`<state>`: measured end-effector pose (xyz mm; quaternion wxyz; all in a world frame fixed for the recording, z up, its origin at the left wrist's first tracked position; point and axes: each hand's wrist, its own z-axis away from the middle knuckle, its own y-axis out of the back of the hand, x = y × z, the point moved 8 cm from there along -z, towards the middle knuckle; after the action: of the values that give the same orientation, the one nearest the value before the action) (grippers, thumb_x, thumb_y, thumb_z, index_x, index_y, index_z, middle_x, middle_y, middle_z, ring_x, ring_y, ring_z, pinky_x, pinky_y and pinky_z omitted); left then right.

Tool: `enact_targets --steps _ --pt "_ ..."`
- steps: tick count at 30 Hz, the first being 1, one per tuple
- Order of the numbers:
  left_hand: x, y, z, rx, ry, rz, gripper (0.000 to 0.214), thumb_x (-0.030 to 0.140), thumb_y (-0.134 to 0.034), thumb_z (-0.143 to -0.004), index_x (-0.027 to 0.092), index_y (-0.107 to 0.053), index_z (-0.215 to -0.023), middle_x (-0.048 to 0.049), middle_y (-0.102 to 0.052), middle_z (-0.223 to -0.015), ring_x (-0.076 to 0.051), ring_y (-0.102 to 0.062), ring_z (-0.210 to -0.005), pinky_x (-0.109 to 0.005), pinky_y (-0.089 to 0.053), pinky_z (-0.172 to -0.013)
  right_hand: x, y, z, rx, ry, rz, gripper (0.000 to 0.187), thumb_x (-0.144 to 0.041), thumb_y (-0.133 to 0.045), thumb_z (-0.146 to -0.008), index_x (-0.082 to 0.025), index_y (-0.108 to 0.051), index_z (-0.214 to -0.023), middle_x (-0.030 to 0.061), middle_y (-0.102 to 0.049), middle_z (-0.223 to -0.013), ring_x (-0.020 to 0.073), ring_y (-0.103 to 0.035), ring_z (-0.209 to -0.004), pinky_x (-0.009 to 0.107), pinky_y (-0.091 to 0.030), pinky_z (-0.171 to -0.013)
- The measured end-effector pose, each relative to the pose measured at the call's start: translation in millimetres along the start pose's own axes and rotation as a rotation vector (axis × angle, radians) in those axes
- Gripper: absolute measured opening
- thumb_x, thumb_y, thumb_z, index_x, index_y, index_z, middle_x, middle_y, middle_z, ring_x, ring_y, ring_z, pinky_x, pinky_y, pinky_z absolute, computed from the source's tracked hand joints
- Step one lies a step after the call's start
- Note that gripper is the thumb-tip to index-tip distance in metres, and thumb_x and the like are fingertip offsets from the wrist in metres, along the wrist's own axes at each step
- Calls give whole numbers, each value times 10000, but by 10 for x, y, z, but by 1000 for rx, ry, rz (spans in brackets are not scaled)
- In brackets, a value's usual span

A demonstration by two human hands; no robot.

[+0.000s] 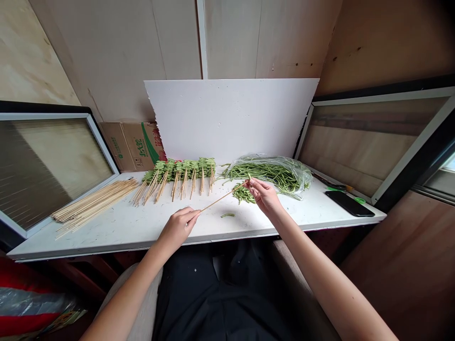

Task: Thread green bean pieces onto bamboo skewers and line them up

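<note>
My left hand [180, 226] is closed around one end of a thin bamboo skewer [217, 201], which slants up to the right above the table. At the skewer's far end, my right hand [262, 192] pinches a short piece of green bean [249, 177] at the tip; whether the tip has pierced it is too small to tell. Below and behind the right hand lies a small heap of cut bean pieces [244, 194]. One loose bean piece [228, 215] rests nearer the front edge.
Bean-loaded skewers [181, 170] are stacked at the back. Bare skewers [95, 201] lie to the left. Long beans in a clear plastic bag [272, 173] sit behind my right hand. A black phone [350, 203] lies far right. A white board [231, 118] and a cardboard box [131, 144] stand behind.
</note>
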<state>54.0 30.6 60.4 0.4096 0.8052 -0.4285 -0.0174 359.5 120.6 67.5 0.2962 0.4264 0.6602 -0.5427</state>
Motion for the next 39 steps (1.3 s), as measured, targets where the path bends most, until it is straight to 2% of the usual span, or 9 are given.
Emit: enact_targets --steps 10,18,27,32,39 --pt "-75 -14 31 2 -36 -71 281 210 -547 -1077 181 -800 -1194 -91 -756 -982 -211 -715 -885 -325 -555 -816 -31 -58 14 -70 -27 53 333 -466 -990 -680 -228 -848 -865 50 -816 -959 211 -769 -936 316 -617 -890" --pt "-71 -23 40 3 -50 -80 299 200 -531 -1078 195 -799 -1211 -90 -744 -964 -209 -711 -879 -324 -567 -819 -47 -49 16 -44 26 58 355 -459 -1013 -637 -229 -848 -850 52 -822 -906 233 -773 -918 395 -591 -995" --pt "-32 -51 53 -39 -66 -83 332 203 -503 -1089 193 -789 -1258 -95 -741 -978 -202 -699 -898 -314 -560 -832 -34 -42 21 -47 11 38 366 -442 -1030 -618 -239 -848 -863 62 -830 -931 239 -779 -926 368 -615 -872" --pt "11 -23 37 -39 -73 -38 320 215 -511 -1085 201 -801 -1219 -85 -739 -948 -192 -695 -860 -299 -542 -791 -101 -94 48 -87 17 77 376 -440 -1026 -625 -220 -847 -871 95 -835 -963 261 -782 -956 360 -604 -809" --pt "-43 -24 28 -97 2 101 315 277 -517 -1096 179 -812 -1153 -79 -723 -913 -170 -679 -797 -278 -512 -741 -138 -95 57 -152 36 118 378 -466 -1005 -662 -234 -856 -920 91 -838 -979 268 -784 -976 355 -622 -787"
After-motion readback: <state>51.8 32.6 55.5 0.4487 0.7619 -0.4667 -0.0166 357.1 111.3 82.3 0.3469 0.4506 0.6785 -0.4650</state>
